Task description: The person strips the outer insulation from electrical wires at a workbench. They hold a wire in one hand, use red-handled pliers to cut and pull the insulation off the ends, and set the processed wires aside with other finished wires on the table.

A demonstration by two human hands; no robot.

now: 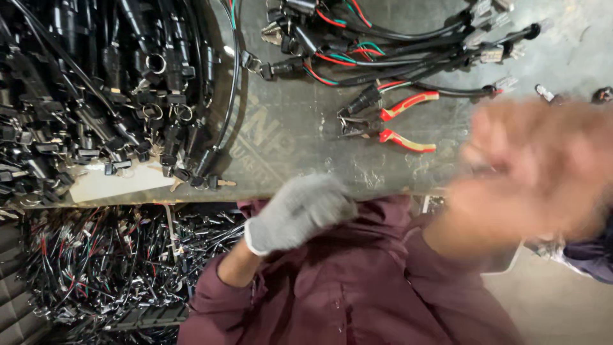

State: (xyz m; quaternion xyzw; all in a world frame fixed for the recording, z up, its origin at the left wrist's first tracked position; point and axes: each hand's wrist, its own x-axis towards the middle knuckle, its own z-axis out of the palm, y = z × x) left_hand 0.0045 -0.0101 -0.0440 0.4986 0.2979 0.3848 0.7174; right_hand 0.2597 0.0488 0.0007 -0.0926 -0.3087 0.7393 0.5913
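The red-and-yellow-handled cutting pliers [391, 122] lie on the grey worktable [300, 140], apart from both hands. The grey-gloved left hand [297, 214] is curled at the table edge, nothing seen held. The bare right hand [530, 172] is blurred; its grip cannot be told. A careful reach is advised: black wire harnesses [396, 45] crowd beside the pliers.

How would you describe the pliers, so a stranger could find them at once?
Look at the grey worktable, in its middle, just below the bundle of black cables. The pliers lie there flat, handles spread open. Only they have red and yellow handles.
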